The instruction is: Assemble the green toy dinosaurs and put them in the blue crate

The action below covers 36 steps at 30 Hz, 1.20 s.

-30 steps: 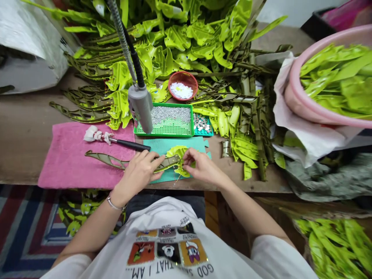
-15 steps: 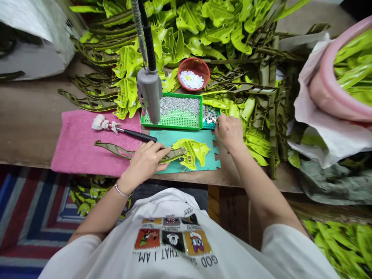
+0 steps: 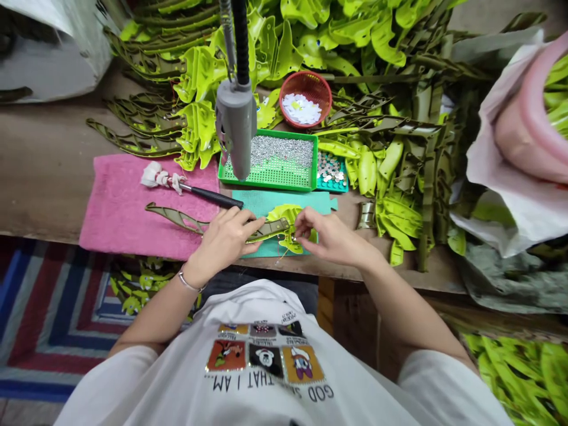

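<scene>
Head view: lime piece [image 3: 283,212] lies partly beneath right grip [image 3: 331,236].

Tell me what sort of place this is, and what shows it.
Most likely a small workshop for plastic goods: lime-green pieces are heaped across the bench, a green tray holds many small silvery bits, and a black-handled tool lies nearby.

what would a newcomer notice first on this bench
First, the heap of lime-green plastic parts across the back of the bench. Then the pink cloth at the left and the green perforated tray of small silvery pieces at the centre. In front, the left hand touches an olive strip.
</scene>
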Tool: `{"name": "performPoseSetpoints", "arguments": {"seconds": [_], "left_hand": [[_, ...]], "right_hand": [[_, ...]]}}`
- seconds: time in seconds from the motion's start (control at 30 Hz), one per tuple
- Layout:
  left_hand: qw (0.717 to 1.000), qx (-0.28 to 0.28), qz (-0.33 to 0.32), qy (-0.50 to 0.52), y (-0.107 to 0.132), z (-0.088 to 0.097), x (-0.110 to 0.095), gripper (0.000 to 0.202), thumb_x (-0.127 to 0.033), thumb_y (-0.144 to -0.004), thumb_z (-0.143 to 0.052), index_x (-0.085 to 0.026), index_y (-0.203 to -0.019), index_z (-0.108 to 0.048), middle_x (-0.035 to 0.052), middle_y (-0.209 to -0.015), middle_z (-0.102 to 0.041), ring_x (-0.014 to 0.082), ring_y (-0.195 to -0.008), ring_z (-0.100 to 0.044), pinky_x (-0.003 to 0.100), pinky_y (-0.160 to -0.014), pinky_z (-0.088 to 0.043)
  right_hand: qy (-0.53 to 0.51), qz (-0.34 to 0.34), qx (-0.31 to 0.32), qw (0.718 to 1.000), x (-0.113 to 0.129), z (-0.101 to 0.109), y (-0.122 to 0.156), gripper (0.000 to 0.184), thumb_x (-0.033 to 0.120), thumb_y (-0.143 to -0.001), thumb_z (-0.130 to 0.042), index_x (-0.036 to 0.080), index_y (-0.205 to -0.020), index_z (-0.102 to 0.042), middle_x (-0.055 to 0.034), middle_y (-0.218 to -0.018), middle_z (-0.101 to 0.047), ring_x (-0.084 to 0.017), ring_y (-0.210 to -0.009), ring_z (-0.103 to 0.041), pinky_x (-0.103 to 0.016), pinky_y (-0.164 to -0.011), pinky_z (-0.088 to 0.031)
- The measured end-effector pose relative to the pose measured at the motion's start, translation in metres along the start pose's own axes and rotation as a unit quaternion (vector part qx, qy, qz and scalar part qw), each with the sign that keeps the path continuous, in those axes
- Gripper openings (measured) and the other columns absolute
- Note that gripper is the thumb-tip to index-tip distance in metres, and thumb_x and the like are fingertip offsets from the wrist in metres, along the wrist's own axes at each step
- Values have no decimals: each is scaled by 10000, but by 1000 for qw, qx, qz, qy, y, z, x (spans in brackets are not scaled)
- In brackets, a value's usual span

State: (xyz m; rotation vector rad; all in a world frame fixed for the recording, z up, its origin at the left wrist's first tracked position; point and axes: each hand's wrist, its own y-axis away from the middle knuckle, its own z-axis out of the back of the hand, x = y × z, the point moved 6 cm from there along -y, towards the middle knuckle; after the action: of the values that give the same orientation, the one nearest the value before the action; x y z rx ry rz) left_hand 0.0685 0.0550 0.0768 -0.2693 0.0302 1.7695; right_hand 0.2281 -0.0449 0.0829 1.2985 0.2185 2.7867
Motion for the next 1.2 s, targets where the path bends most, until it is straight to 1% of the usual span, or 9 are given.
{"name": "performPoseSetpoints", "arguments": {"seconds": [0.13,0.4,0.5,0.6,0.67,0.77,0.93,1.07,1.2], "left_hand": [[1000,7,-1,-14,2,-3,-1,379,-352,-901,-679,-191,-1241,-633,74,-1047,-672,216,-888,-554,344,-771,-446],[1000,-24,5,13,14,-20,5,365,-329,-912,-659,-201,-1252,-636,85,-1091,-686,217,-918,-580,351,-796,-470],[998,-42,10,44,19,-26,11,369,-326,-915,-654,-189,-1257,-639,93,-1124,-689,218,-932,-592,351,-801,-482],[997,-52,15,62,22,-30,16,373,-339,-922,-645,-184,-1261,-643,92,-1132,-695,219,-937,-597,352,-812,-490],[996,-48,21,73,23,-32,18,377,-354,-929,-631,-181,-1264,-644,99,-1139,-693,224,-950,-597,364,-832,-493],[995,-39,31,85,24,-33,18,388,-357,-934,-616,-174,-1277,-634,113,-1148,-686,238,-976,-592,385,-850,-495],[994,-54,32,94,21,-26,8,414,-326,-925,-618,-179,-1310,-584,126,-1271,-641,277,-1152,-551,446,-964,-461],[992,-84,-16,97,15,-26,-11,158,-220,-924,-588,-195,-1062,-662,94,-1219,-671,245,-1147,-558,437,-981,-427],[989,-124,-39,78,9,-32,-21,107,-153,-903,-575,-191,-938,-669,86,-1165,-689,240,-1121,-566,448,-983,-404]], "right_hand": [[61,-14,20,998,-4,-11,-9,201,111,-775,-550,229,-922,-480,-7,-759,-681,-163,-650,-636,-266,-609,-455],[46,-107,40,992,-20,-22,-23,225,69,-666,-600,227,-801,-516,47,-615,-613,-131,-542,-546,-251,-544,-381],[94,20,-11,995,5,-32,-11,204,59,-743,-542,207,-878,-583,-24,-777,-658,-166,-696,-585,-281,-630,-427],[189,176,-49,965,30,-57,9,247,47,-857,-476,189,-982,-636,-93,-954,-683,-197,-820,-579,-333,-716,-444],[241,227,-70,941,32,-75,19,246,78,-921,-465,199,-1024,-653,-88,-972,-707,-188,-783,-571,-340,-694,-432],[218,250,-108,937,20,-90,25,220,132,-949,-494,239,-1033,-666,-60,-941,-734,-174,-757,-600,-334,-663,-436],[110,227,-225,941,3,-86,35,231,125,-904,-519,258,-1035,-655,-65,-910,-735,-183,-798,-673,-342,-686,-521],[84,251,-277,924,11,-83,40,304,44,-844,-552,241,-1066,-620,-73,-929,-738,-180,-818,-674,-330,-685,-542],[110,244,-321,908,16,-79,40,278,38,-806,-619,219,-1017,-620,-48,-873,-751,-177,-767,-628,-346,-700,-517]]}}
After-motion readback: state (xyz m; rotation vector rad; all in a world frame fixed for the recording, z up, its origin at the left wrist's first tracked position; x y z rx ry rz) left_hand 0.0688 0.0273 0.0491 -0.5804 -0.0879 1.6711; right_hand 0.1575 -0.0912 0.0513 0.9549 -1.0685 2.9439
